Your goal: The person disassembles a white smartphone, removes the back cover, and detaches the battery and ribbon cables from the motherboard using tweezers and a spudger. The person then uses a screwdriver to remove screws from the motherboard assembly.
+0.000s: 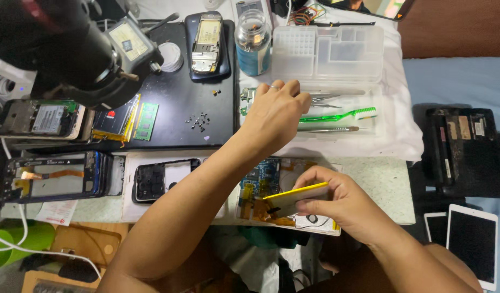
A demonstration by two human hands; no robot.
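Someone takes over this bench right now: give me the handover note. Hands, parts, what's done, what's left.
Left hand: reaching over the tool tray, by the tweezers and green toothbrush; grip hidden.
Right hand: holding the yellow battery pack, tilted up over the opened device, blue board exposed.
Done: device open, loose screws on the black mat.
Left: whether the battery is fully detached is unclear.

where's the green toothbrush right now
In the head view the green toothbrush lies right of centre on the white cloth, just right of the left hand, between the tweezers above and a metal tool below.
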